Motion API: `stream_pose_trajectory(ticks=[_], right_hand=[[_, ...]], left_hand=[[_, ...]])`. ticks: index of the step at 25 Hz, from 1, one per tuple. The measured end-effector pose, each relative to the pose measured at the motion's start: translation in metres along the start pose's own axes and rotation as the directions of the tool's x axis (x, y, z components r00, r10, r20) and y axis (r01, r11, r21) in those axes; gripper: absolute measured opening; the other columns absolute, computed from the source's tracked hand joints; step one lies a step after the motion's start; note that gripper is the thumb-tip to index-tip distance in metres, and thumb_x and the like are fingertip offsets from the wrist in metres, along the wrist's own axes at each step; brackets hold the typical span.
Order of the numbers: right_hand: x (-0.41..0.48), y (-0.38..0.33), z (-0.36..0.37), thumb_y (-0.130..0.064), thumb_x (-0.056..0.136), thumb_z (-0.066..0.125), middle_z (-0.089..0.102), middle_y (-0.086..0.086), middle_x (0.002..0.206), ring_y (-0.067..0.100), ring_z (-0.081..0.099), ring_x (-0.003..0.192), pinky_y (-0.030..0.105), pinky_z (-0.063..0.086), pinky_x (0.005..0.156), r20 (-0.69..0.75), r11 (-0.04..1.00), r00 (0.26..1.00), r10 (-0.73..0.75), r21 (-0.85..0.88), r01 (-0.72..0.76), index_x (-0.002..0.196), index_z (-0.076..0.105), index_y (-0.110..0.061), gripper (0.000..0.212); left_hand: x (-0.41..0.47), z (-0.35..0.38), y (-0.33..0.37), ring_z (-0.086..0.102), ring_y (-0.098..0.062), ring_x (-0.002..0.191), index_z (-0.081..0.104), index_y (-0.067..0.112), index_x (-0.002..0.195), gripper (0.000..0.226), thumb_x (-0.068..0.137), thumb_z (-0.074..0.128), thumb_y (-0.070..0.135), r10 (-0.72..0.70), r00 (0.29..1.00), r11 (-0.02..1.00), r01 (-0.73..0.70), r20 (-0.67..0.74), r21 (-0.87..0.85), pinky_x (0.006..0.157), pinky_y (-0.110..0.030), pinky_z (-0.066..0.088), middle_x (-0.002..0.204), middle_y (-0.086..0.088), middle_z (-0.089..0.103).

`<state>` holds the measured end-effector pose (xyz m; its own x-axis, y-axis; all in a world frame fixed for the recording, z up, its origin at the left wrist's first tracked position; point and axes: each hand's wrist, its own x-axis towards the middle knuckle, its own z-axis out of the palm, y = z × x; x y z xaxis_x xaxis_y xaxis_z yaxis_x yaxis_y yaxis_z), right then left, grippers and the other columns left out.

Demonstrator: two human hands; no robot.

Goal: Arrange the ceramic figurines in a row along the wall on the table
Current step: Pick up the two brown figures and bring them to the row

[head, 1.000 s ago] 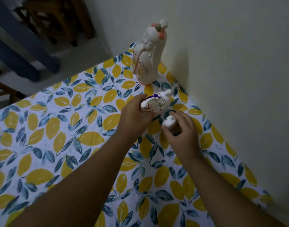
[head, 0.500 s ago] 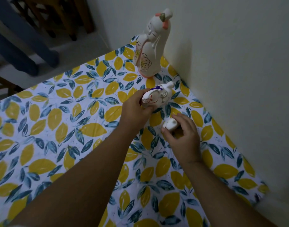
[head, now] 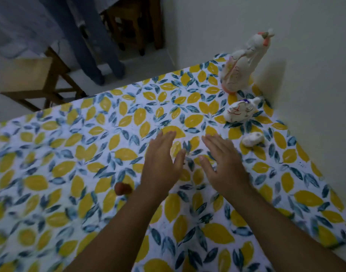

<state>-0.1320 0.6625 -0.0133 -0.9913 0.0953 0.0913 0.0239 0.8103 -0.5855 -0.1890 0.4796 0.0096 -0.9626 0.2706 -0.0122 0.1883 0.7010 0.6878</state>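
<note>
You are working in dim, flat light with a cool cast. The tall figurine (head: 244,61) throws a soft shadow rightward onto the wall (head: 305,55), so light arrives from the left of the frame. No glare. Motion blur softens the tablecloth (head: 60,173) pattern at lower left and both hands. Wide-angle distortion bends the table edge at upper left. The dark furniture at the top is murky and unfocused.

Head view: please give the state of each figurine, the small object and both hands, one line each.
Tall white ceramic figurine: upright, by the wall.
Medium white ceramic figurine with purple mark: resting on the table, released.
Small white ceramic figurine: resting on the table, released.
Small reddish-brown object: lying on the tablecloth, untouched.
Left hand: open, empty.
Right hand: open, empty.
</note>
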Motion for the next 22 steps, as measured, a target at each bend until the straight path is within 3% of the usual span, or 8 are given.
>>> stream_pose_trajectory(ticks=[2,5,9,11,13,15,19,22], right_hand=[[-0.004,-0.034,0.020,-0.032,0.102,0.053,0.033,-0.001,0.163,0.017,0.020,0.153,0.044,0.013,0.125,0.133,0.999,0.990,-0.046,0.016,0.045,0.154,0.039,-0.019,0.055],[-0.010,-0.075,0.050,-0.024,0.098,0.056,0.020,-0.005,0.167,0.014,0.008,0.155,0.041,0.013,0.125,0.307,0.993,0.945,-0.111,0.078,0.091,0.158,0.027,-0.030,0.067],[-0.013,-0.112,0.091,-0.017,0.095,0.060,0.015,-0.006,0.169,0.016,0.009,0.155,0.043,0.024,0.119,0.451,0.994,0.889,-0.072,0.108,0.026,0.158,0.022,-0.039,0.076],[-0.014,-0.122,0.106,-0.006,0.097,0.057,0.031,0.004,0.163,0.024,0.027,0.149,0.044,0.035,0.115,0.425,0.990,0.905,-0.029,0.136,-0.032,0.154,0.037,-0.030,0.065],[-0.015,-0.124,0.114,0.006,0.096,0.056,0.052,0.012,0.141,0.030,0.050,0.126,0.046,0.046,0.102,0.337,0.991,0.941,-0.007,0.131,-0.039,0.146,0.051,-0.021,0.057],[-0.018,-0.126,0.114,0.009,0.094,0.058,0.058,0.012,0.121,0.029,0.057,0.103,0.047,0.050,0.090,0.296,0.993,0.955,0.028,0.101,-0.061,0.142,0.055,-0.020,0.056],[-0.036,-0.123,0.101,-0.004,0.093,0.069,0.061,0.013,0.123,0.031,0.061,0.110,0.047,0.057,0.088,0.236,0.949,0.955,0.177,0.218,-0.229,0.137,0.053,-0.028,0.052],[-0.056,-0.100,0.079,-0.018,0.089,0.077,0.061,0.000,0.119,0.020,0.064,0.107,0.020,0.055,0.081,0.145,0.880,0.947,0.288,0.350,-0.321,0.117,0.055,-0.033,0.038]], left_hand=[[-0.034,-0.026,-0.023,0.018,-0.016,0.151,0.043,0.020,0.150,0.054,0.100,0.055,0.036,-0.028,0.999,1.000,0.028,-0.047,0.000,0.123,-0.041,0.015,0.157,-0.001,0.041],[-0.073,-0.053,-0.059,0.014,-0.013,0.151,0.041,0.023,0.152,0.057,0.097,0.048,0.034,-0.116,0.990,0.993,0.113,-0.077,-0.039,0.122,-0.046,0.018,0.160,0.001,0.036],[-0.103,-0.063,-0.103,0.019,-0.026,0.152,0.037,0.019,0.154,0.064,0.094,0.056,0.028,-0.203,0.979,0.979,0.203,-0.001,-0.016,0.117,-0.054,0.027,0.160,-0.005,0.037],[-0.108,-0.058,-0.116,0.040,-0.034,0.140,0.042,0.015,0.151,0.058,0.096,0.060,0.019,-0.156,0.988,0.987,0.156,0.009,-0.025,0.108,-0.052,0.040,0.149,-0.010,0.050],[-0.106,-0.054,-0.125,0.056,-0.032,0.119,0.052,0.013,0.144,0.049,0.096,0.063,0.012,-0.120,0.993,0.990,0.118,-0.017,-0.076,0.096,-0.048,0.049,0.131,-0.012,0.062],[-0.101,-0.053,-0.128,0.059,-0.029,0.101,0.059,0.012,0.136,0.043,0.094,0.067,0.010,-0.122,0.991,0.987,0.117,-0.047,-0.107,0.087,-0.048,0.051,0.114,-0.011,0.065],[-0.100,-0.050,-0.132,0.062,-0.026,0.095,0.058,0.019,0.128,0.041,0.091,0.073,0.013,-0.154,0.986,0.976,0.142,-0.058,-0.167,0.076,-0.046,0.054,0.108,-0.008,0.067],[-0.098,-0.038,-0.116,0.066,-0.024,0.093,0.062,0.018,0.115,0.034,0.086,0.078,0.014,-0.075,0.997,0.975,0.070,-0.017,-0.211,0.075,-0.044,0.057,0.104,-0.004,0.068]])
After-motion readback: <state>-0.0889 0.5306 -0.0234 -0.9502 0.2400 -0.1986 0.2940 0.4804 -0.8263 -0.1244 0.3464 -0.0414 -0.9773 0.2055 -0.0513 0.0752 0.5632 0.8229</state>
